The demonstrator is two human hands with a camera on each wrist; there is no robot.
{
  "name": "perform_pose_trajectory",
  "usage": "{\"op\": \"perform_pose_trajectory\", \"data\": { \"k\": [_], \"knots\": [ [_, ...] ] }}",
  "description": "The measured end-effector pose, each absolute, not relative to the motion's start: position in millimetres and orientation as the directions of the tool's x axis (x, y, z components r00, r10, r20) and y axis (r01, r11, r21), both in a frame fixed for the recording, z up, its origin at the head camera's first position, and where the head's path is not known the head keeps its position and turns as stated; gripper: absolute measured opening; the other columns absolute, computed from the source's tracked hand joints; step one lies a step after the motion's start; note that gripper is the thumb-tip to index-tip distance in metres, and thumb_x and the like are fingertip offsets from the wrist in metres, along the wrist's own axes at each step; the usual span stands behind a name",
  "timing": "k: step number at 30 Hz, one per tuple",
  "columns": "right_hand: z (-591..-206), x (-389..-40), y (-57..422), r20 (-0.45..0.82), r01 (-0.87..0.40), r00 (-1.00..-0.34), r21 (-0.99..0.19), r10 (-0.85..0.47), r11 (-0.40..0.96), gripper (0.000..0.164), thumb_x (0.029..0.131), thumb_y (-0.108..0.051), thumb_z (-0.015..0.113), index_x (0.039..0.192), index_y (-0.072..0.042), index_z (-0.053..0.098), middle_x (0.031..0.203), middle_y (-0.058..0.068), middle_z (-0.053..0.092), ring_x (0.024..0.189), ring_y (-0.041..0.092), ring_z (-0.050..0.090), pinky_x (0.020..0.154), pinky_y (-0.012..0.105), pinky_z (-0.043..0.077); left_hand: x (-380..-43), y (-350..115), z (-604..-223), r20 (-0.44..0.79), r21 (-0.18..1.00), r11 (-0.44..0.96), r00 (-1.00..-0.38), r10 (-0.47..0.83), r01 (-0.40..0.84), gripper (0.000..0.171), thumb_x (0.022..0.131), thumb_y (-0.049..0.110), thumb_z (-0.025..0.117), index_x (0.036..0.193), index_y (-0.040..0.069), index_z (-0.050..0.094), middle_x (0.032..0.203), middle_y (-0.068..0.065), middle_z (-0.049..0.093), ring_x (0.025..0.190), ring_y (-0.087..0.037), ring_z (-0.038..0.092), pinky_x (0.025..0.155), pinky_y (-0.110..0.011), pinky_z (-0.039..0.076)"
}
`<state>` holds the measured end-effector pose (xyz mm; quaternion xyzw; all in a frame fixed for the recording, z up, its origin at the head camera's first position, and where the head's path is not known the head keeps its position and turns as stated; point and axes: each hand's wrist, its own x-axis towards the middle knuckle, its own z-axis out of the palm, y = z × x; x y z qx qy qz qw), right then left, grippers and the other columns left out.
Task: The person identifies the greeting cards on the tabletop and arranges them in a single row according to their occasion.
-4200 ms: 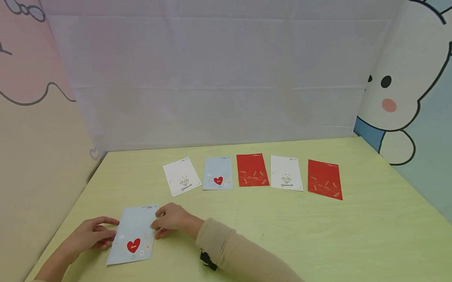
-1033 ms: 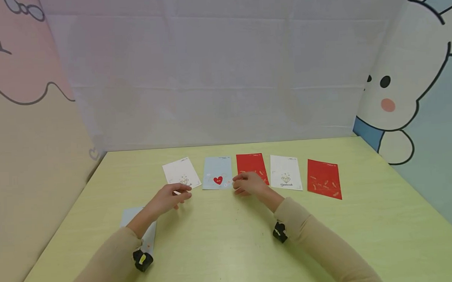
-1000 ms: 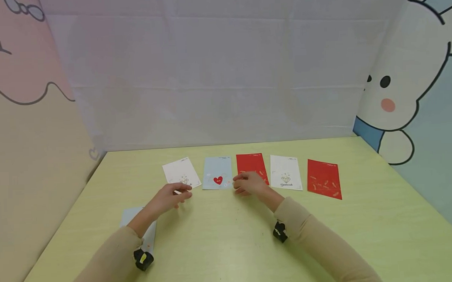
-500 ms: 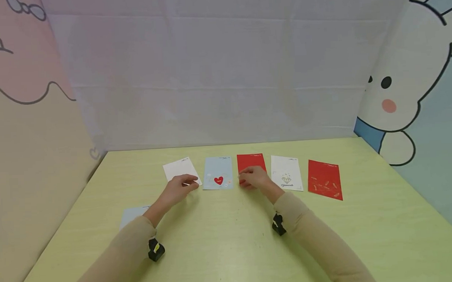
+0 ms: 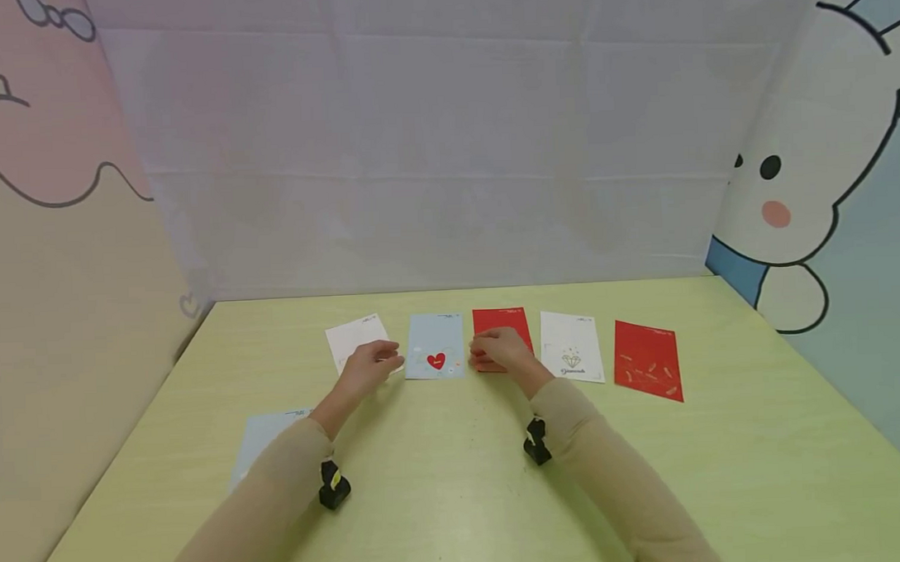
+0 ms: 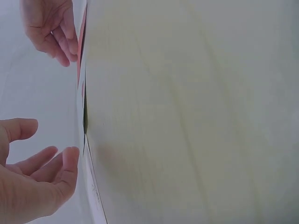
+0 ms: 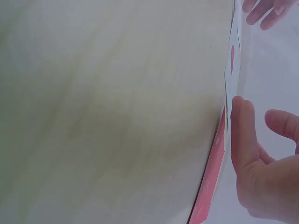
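Observation:
In the head view, a light blue card point(image 5: 436, 346) with a red heart lies flat in the back row, between my two hands. My left hand point(image 5: 362, 370) is just off its left edge, fingers loosely bent, and covers part of a white card point(image 5: 355, 334). On the other side my right hand point(image 5: 503, 350) hovers over a red card point(image 5: 503, 318), fingertips near the blue card's right edge. Both wrist views show thumb and fingers apart around nothing: left hand point(image 6: 35, 177), right hand point(image 7: 266, 163). Neither hand visibly touches the blue card.
Further right in the row lie a white card point(image 5: 571, 347) with a diamond print and another red card point(image 5: 648, 361). A second light blue card point(image 5: 265, 436) at front left is partly under my left sleeve. A white sheet point(image 5: 445, 149) hangs behind the table point(image 5: 443, 496).
Both hands have left the front-left blue card, which lies slightly turned, and moved to the back row. Over the last second my left hand has shifted forward and right, nearer the heart card.

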<state>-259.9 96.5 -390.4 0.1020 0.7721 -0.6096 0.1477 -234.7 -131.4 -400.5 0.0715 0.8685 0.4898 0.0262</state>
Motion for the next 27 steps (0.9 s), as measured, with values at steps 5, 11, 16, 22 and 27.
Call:
{"op": "perform_pose_trajectory", "data": {
  "k": [5, 11, 16, 22, 27],
  "knots": [
    [-390.3, -261.1, 94.4, -0.382, 0.373, -0.924, -0.906, -0.006, 0.203, 0.034, 0.086, -0.014, 0.057, 0.115, 0.001, 0.052, 0.093, 0.013, 0.060, 0.076, 0.021, 0.062, 0.067, 0.028, 0.049, -238.3, -125.4, -402.3, -0.009, 0.882, 0.470, -0.992, 0.122, 0.049, 0.039, 0.085, 0.010, 0.055, 0.118, -0.011, 0.049, 0.110, -0.024, 0.054, 0.101, -0.032, 0.052, 0.077, -0.035, 0.045],
    [-390.7, -262.2, 92.4, -0.405, 0.397, -0.914, -0.902, -0.018, 0.170, 0.031, 0.087, -0.014, 0.055, 0.114, 0.003, 0.052, 0.093, 0.015, 0.060, 0.077, 0.022, 0.062, 0.069, 0.028, 0.049, -243.3, -119.0, -405.0, -0.063, 0.904, 0.426, -0.996, 0.065, -0.029, 0.040, 0.085, 0.011, 0.055, 0.119, -0.009, 0.048, 0.110, -0.025, 0.054, 0.093, -0.030, 0.057, 0.071, -0.033, 0.047],
    [-392.8, -261.9, 90.7, -0.392, 0.383, -0.919, -0.909, -0.029, 0.164, 0.029, 0.088, -0.013, 0.053, 0.112, 0.005, 0.053, 0.094, 0.016, 0.060, 0.078, 0.023, 0.062, 0.070, 0.029, 0.049, -244.4, -115.9, -404.2, -0.096, 0.894, 0.443, -0.995, 0.035, -0.071, 0.039, 0.086, 0.013, 0.055, 0.119, -0.008, 0.049, 0.109, -0.024, 0.055, 0.084, -0.029, 0.059, 0.067, -0.032, 0.047],
    [-400.3, -265.6, 90.8, -0.359, 0.347, -0.932, -0.923, -0.052, 0.166, 0.029, 0.087, -0.013, 0.054, 0.108, 0.007, 0.054, 0.086, 0.014, 0.060, 0.069, 0.020, 0.062, 0.062, 0.025, 0.049, -243.6, -113.3, -400.5, -0.148, 0.903, 0.412, -0.988, 0.030, -0.123, 0.040, 0.087, 0.013, 0.054, 0.121, -0.008, 0.047, 0.110, -0.023, 0.055, 0.092, -0.028, 0.057, 0.069, -0.031, 0.047],
    [-394.6, -260.6, 86.7, -0.377, 0.366, -0.926, -0.912, -0.026, 0.185, 0.024, 0.088, -0.014, 0.054, 0.104, 0.003, 0.057, 0.086, 0.015, 0.061, 0.068, 0.019, 0.061, 0.064, 0.024, 0.049, -243.8, -112.4, -400.1, -0.170, 0.902, 0.407, -0.985, 0.032, -0.143, 0.041, 0.087, 0.014, 0.054, 0.121, -0.007, 0.047, 0.109, -0.021, 0.055, 0.091, -0.026, 0.057, 0.070, -0.030, 0.047]
  ]
}}
